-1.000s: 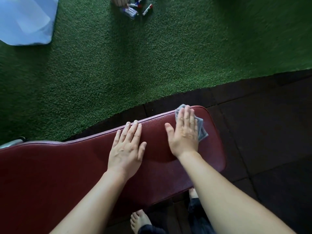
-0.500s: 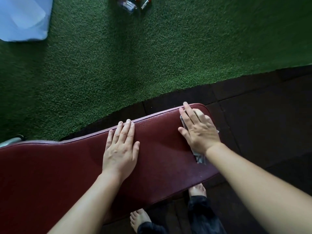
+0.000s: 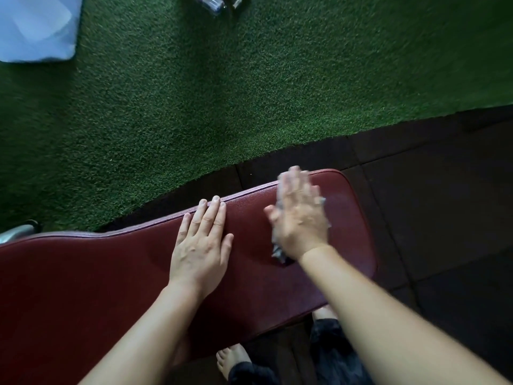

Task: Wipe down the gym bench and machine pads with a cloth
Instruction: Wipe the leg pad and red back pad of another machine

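Feet: two bare feet [image 3: 236,357] stand on the floor below the near edge of the gym bench [image 3: 83,273].
Left hand: the left hand [image 3: 201,245] lies flat on the red pad, fingers straight and close together. The fingertips reach the far seam. It holds nothing and braces the body.
Right hand: the right hand [image 3: 301,218] presses down on the cloth, toward the right end of the pad. Motion blur smears it. The fingers appear straight and spread rather than curled.
Cloth: the grey cloth [image 3: 279,252] is trapped between the right palm and the pad. Crumpled folds show at the heel of the hand, and a corner shows at its right side.
Floor: dark rubber tiles [image 3: 444,204] surround the bench end, with green turf [image 3: 222,93] beyond them.
Far items: a pale sheet [image 3: 36,26] lies on the turf at the top left.
Step in hand: wiping strokes over the right end section of the bench pad.
Next move: keep the palm pressing evenly so the cloth does not bunch or slip out. The stretch of pad under the left hand and to its left probably remains. Reaching it calls for lifting that hand clear.
Change: half a second ago the right hand sat nearer the pad's end, its fingers angled to the left. It has swept back toward the left hand, and its fingers now point to the far edge. The left hand has not shifted.
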`<state>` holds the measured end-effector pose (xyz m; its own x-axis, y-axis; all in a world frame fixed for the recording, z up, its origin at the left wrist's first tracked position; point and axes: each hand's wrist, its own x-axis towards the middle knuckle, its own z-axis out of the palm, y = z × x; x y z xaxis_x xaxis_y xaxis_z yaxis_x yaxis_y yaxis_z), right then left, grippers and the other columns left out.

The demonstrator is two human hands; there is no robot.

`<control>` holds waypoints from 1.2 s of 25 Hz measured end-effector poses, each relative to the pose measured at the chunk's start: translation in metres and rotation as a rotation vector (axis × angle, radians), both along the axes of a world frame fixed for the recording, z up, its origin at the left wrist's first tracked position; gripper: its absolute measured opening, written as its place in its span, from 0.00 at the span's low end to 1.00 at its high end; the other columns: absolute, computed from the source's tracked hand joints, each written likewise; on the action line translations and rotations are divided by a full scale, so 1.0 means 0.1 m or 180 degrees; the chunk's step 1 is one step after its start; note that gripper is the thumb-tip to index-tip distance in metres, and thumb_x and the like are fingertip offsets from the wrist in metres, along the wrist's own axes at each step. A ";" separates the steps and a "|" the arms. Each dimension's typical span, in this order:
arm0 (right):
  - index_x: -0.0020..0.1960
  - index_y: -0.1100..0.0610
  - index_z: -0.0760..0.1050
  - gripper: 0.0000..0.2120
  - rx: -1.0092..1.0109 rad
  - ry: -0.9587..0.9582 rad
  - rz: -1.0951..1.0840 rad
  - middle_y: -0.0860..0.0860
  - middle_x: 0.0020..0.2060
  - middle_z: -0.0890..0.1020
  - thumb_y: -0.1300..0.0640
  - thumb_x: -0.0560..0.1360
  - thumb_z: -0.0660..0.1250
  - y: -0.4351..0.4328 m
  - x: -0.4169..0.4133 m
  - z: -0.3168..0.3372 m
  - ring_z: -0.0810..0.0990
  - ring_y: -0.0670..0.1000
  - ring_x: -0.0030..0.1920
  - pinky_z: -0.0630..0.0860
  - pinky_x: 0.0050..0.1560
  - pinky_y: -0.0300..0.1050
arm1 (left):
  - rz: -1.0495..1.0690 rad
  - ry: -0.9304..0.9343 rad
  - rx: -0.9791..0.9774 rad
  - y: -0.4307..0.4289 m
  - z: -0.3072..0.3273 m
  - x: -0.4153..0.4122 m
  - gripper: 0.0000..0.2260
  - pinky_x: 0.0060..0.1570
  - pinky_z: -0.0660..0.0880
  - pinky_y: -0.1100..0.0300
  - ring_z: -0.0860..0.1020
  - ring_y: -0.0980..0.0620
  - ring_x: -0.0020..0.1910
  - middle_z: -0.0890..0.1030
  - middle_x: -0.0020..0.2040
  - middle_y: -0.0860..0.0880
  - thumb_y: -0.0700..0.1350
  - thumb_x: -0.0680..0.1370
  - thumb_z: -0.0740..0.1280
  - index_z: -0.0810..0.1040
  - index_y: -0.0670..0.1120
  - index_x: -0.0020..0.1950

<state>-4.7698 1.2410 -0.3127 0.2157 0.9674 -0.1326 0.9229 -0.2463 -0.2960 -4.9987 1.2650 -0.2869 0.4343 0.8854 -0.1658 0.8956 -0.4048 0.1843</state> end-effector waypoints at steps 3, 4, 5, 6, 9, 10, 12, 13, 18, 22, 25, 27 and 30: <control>0.84 0.55 0.56 0.35 0.0111 0.0088 0.0970 0.54 0.83 0.54 0.39 0.81 0.53 -0.14 -0.60 0.05 0.50 0.56 0.83 0.50 0.81 0.58 | -0.0139 0.0052 0.0033 0.03 0.02 -0.04 0.30 0.80 0.54 0.47 0.54 0.50 0.83 0.58 0.84 0.51 0.56 0.83 0.53 0.60 0.46 0.83; 0.84 0.54 0.55 0.35 0.0151 0.0043 0.1011 0.53 0.83 0.54 0.40 0.81 0.54 -0.19 -0.44 0.04 0.50 0.55 0.83 0.52 0.81 0.59 | -0.0174 0.0079 0.0027 0.04 0.03 -0.06 0.30 0.80 0.54 0.47 0.54 0.50 0.83 0.57 0.84 0.51 0.56 0.83 0.53 0.60 0.47 0.83; 0.84 0.54 0.53 0.35 0.0166 -0.0033 0.0788 0.53 0.83 0.53 0.40 0.81 0.53 -0.24 -0.15 -0.03 0.50 0.55 0.83 0.53 0.80 0.60 | -0.0193 0.0116 0.0014 0.04 0.03 -0.06 0.30 0.81 0.53 0.48 0.53 0.51 0.83 0.57 0.84 0.51 0.56 0.83 0.52 0.59 0.47 0.84; 0.84 0.54 0.50 0.36 0.0069 -0.0165 0.0393 0.53 0.84 0.51 0.40 0.81 0.51 -0.30 0.20 -0.12 0.49 0.55 0.83 0.54 0.79 0.61 | -0.0204 0.0142 0.0000 0.05 0.04 -0.06 0.30 0.81 0.51 0.49 0.52 0.51 0.84 0.56 0.84 0.51 0.57 0.83 0.52 0.58 0.47 0.84; 0.84 0.59 0.46 0.40 -0.0359 -0.0014 -0.1035 0.57 0.84 0.49 0.36 0.80 0.44 -0.41 1.06 -0.14 0.47 0.58 0.83 0.54 0.79 0.64 | -0.0174 0.0180 0.0028 0.02 0.01 -0.04 0.29 0.81 0.47 0.50 0.49 0.52 0.84 0.54 0.85 0.51 0.56 0.84 0.51 0.56 0.47 0.84; 0.84 0.61 0.47 0.41 -0.0335 0.0018 -0.1305 0.59 0.83 0.49 0.36 0.80 0.43 -0.38 0.99 -0.10 0.48 0.59 0.83 0.54 0.79 0.65 | -0.0161 0.0197 0.0026 0.01 0.00 -0.03 0.29 0.81 0.47 0.49 0.49 0.52 0.84 0.54 0.85 0.51 0.56 0.84 0.51 0.56 0.47 0.84; 0.83 0.63 0.50 0.39 -0.0081 -0.0031 -0.0987 0.62 0.83 0.51 0.38 0.81 0.46 -0.26 0.29 -0.04 0.49 0.61 0.83 0.53 0.80 0.65 | -0.0166 0.0225 -0.0004 0.00 0.00 -0.02 0.29 0.81 0.48 0.48 0.48 0.51 0.84 0.53 0.85 0.51 0.55 0.84 0.51 0.56 0.47 0.84; 0.83 0.63 0.52 0.38 0.0015 0.0034 -0.0463 0.61 0.83 0.52 0.40 0.81 0.48 -0.26 -0.17 0.00 0.48 0.61 0.83 0.52 0.80 0.63 | -0.0188 0.0238 -0.0027 0.00 0.00 -0.03 0.29 0.81 0.48 0.48 0.49 0.51 0.84 0.53 0.85 0.51 0.56 0.84 0.50 0.56 0.47 0.84; 0.83 0.58 0.50 0.36 0.0106 -0.0144 0.0189 0.57 0.83 0.53 0.41 0.82 0.51 -0.81 -0.23 -0.06 0.52 0.58 0.83 0.55 0.79 0.61 | -0.0292 0.0235 -0.0214 0.05 0.06 -0.07 0.31 0.82 0.47 0.48 0.46 0.52 0.84 0.50 0.85 0.51 0.58 0.83 0.48 0.54 0.48 0.85; 0.83 0.62 0.53 0.39 -0.0330 0.0032 -0.1772 0.60 0.82 0.54 0.38 0.81 0.45 -1.26 0.66 -0.04 0.53 0.60 0.83 0.58 0.77 0.66 | -0.0368 0.0208 -0.0214 0.04 0.07 -0.09 0.32 0.82 0.45 0.48 0.45 0.51 0.84 0.48 0.85 0.51 0.59 0.82 0.47 0.53 0.48 0.85; 0.81 0.65 0.58 0.37 -0.0055 -0.0156 -0.1320 0.63 0.81 0.58 0.41 0.81 0.51 -1.23 -0.16 -0.03 0.57 0.62 0.81 0.58 0.78 0.65 | -0.0367 0.0256 -0.0219 0.01 0.07 -0.08 0.33 0.82 0.43 0.49 0.43 0.51 0.84 0.47 0.85 0.51 0.60 0.82 0.46 0.52 0.47 0.85; 0.82 0.62 0.57 0.36 0.0088 -0.0034 -0.0447 0.60 0.82 0.57 0.42 0.81 0.53 -1.37 -0.69 -0.01 0.55 0.59 0.82 0.53 0.80 0.59 | -0.0351 0.0271 -0.0260 0.01 0.10 -0.09 0.32 0.82 0.42 0.49 0.42 0.51 0.84 0.45 0.85 0.52 0.60 0.83 0.46 0.50 0.48 0.85; 0.82 0.61 0.59 0.34 0.0146 -0.0031 -0.0682 0.57 0.82 0.57 0.43 0.81 0.53 -1.42 -0.37 -0.12 0.56 0.58 0.82 0.55 0.79 0.61 | -0.0365 0.0324 -0.0394 0.05 0.14 -0.10 0.31 0.81 0.38 0.51 0.38 0.53 0.83 0.41 0.85 0.53 0.58 0.85 0.49 0.46 0.49 0.85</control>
